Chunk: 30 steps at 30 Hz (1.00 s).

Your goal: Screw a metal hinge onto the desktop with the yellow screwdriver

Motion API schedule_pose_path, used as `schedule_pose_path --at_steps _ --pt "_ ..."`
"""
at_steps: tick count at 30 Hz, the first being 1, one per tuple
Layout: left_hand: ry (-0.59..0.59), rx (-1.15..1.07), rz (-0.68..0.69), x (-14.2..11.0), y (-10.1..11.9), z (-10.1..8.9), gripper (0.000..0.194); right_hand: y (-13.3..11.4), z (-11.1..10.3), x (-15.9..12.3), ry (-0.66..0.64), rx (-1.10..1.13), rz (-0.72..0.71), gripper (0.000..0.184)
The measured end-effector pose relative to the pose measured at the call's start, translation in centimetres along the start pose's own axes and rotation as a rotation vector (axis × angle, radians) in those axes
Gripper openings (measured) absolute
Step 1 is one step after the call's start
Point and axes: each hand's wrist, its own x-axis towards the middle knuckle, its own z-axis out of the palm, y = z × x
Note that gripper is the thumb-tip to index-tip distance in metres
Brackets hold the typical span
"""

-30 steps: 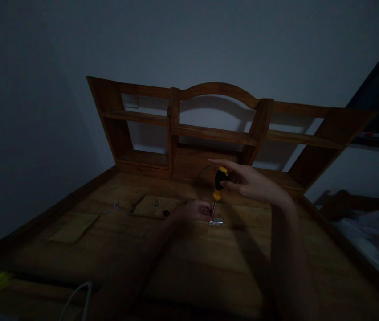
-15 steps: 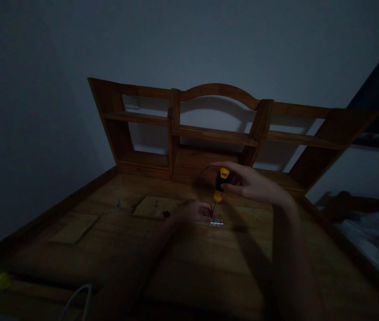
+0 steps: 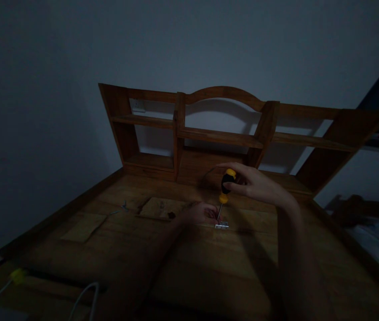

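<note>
The right hand (image 3: pixel 259 185) pinches a screwdriver (image 3: pixel 225 189) upright over a small metal hinge (image 3: pixel 222 225) mid-tabletop (image 3: pixel 189 267); the left hand (image 3: pixel 200 213), fingers curled, steadies its shaft beside the hinge.

Wooden shelf unit (image 3: pixel 216 133) stood against the grey wall (image 3: pixel 42 89) behind the wooden desktop (image 3: pixel 192 267). Two loose wood panels (image 3: pixel 84 226) lay at left. White cable (image 3: pixel 82 298) and a yellow tag (image 3: pixel 18 275) sat at the near edge.

Two bare forearms and hands (image 3: pixel 229 198) (no sleeves, nothing worn)
</note>
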Motion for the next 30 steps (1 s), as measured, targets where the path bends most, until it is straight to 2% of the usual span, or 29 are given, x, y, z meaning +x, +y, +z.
schedule_pose_path --at_steps 3,5,8,12,14,17,20,24,26,30 --pt "-0.004 -0.033 -0.005 -0.1 -0.1 0.1 0.035 0.1 -0.5 -0.4 -0.056 0.1 0.051 0.05" --pt "-0.01 -0.074 -0.001 0.0 -0.3 0.2 0.036 0.1 -0.6 -0.5 -0.042 0.108 0.078 0.048" --pt "-0.026 -0.116 0.024 0.2 -0.5 0.2 0.036 0.0 -0.4 -0.2 0.009 0.041 0.066 0.043" --pt "-0.016 -0.041 0.033 0.4 -0.6 0.0 0.034 -0.1 -0.1 0.2 0.056 -0.084 0.041 0.033" --pt "-0.021 -0.01 0.035 0.4 -0.6 -0.1 0.035 -0.1 -0.2 0.1 0.045 -0.082 0.043 0.036" --pt "-0.02 0.007 0.028 0.3 -0.6 -0.2 0.035 -0.1 -0.5 -0.2 -0.036 0.007 0.052 0.05" --pt "-0.016 -0.018 0.024 0.3 -0.6 -0.2 0.035 -0.4 -0.7 -0.4 -0.054 0.025 0.05 0.047" --pt "-0.011 -0.039 0.022 0.4 -0.8 -0.1 0.036 -0.6 -0.3 -0.1 0.028 -0.078 0.069 0.036" --pt "-0.01 -0.031 0.03 0.5 -0.9 -0.1 0.037 -0.4 0.0 0.1 0.061 -0.124 0.082 0.036" --pt "-0.002 0.005 0.021 0.6 -1.1 -0.2 0.039 -0.3 0.0 0.0 -0.013 -0.03 0.052 0.043"
